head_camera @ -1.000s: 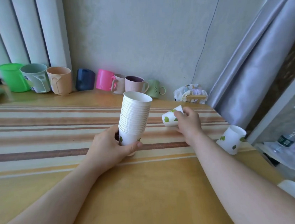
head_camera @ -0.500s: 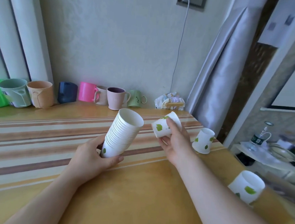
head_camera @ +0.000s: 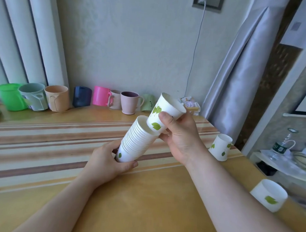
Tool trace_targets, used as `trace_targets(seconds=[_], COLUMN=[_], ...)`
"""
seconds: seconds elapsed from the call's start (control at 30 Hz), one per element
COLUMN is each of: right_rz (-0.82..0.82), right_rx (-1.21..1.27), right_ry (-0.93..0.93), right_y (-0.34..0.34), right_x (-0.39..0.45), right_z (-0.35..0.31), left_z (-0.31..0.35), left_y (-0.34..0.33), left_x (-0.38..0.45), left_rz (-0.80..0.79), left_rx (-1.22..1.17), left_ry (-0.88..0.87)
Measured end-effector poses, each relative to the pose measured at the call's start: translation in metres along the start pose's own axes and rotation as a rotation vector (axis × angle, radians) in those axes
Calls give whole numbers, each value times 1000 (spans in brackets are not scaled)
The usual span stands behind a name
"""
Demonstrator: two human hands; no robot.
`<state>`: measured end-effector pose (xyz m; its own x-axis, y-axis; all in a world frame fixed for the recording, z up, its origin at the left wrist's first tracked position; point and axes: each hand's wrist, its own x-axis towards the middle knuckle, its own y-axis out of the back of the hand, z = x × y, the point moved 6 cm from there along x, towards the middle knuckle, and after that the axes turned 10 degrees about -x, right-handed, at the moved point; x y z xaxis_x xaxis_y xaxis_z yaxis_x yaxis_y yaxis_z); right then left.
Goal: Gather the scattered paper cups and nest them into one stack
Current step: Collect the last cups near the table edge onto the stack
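Observation:
My left hand (head_camera: 106,162) grips the base of a stack of white paper cups (head_camera: 136,141), lifted off the table and tilted up to the right. My right hand (head_camera: 179,132) holds a single white paper cup with green leaves (head_camera: 163,113), its bottom entering the stack's open top. Two more leaf-printed paper cups stand on the table: one upright at the right edge (head_camera: 220,147), another near the front right corner (head_camera: 268,197).
The wooden table (head_camera: 145,203) carries a striped runner (head_camera: 33,145). A row of coloured plastic mugs (head_camera: 100,100) lines the back wall. Crumpled wrappers (head_camera: 191,106) lie at the back right. A grey curtain (head_camera: 238,75) and a low shelf with a bottle (head_camera: 278,147) are to the right.
My right hand has lifted the single cup from the table, turned it mouth-up and brought its base into the stack's top. My left hand has raised and tilted the stack.

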<state>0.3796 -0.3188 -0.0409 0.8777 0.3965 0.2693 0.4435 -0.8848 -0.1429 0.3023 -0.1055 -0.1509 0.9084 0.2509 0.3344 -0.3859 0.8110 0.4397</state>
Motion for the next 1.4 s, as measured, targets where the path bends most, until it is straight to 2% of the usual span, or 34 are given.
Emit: trace_targets(seconds=[0.27,0.4,0.53,0.6,0.7,0.77,0.93,0.97,1.07,1.13,1.2,1.27,1.33,1.4], right_rz=[45,15,-67,11,223,316,333,400,744,877,864,775,750,777], right_rx=[-265,-214,-300,-485,-907,-1048,-1143,-1139,-1124,-1074,-1001,-1003,-1021,-1046], right_ry=[134,27,-66,-71,-81,-110,-155,-143,-96,-168,-341,-457,-437,-341], right_y=[-17,-11,5,28,80,109,140,148,175,189,196,194,190,186], right_x=[-8,-18,-36,-46,-58,-61,-48,-47,-42,-36,-31,-30,-35,-39], right_z=[-5,18,47,62,81,89,84,78,46,33,36,49,57,59], left_z=[0,-2,-1,-2,0,1,3,5,9,8,7,7,6,5], left_y=[-1,-1,-1,-1,-1,0,-4,-5,-4,-4,-5,-5,-4,-3], left_x=[1,0,0,0,-1,-1,-2,-3,-4,-3,-2,-2,-2,-4], left_rz=[5,-1,4,7,-4,-7,-49,-61,-71,-71,-80,-89,-84,-77], left_rx=[1,-29,-42,-54,-67,-69,-21,-2,13,7,2,4,2,-5], left_ry=[-15,1,-2,13,10,9,7,-9,-39,-34,-25,-21,-13,0])
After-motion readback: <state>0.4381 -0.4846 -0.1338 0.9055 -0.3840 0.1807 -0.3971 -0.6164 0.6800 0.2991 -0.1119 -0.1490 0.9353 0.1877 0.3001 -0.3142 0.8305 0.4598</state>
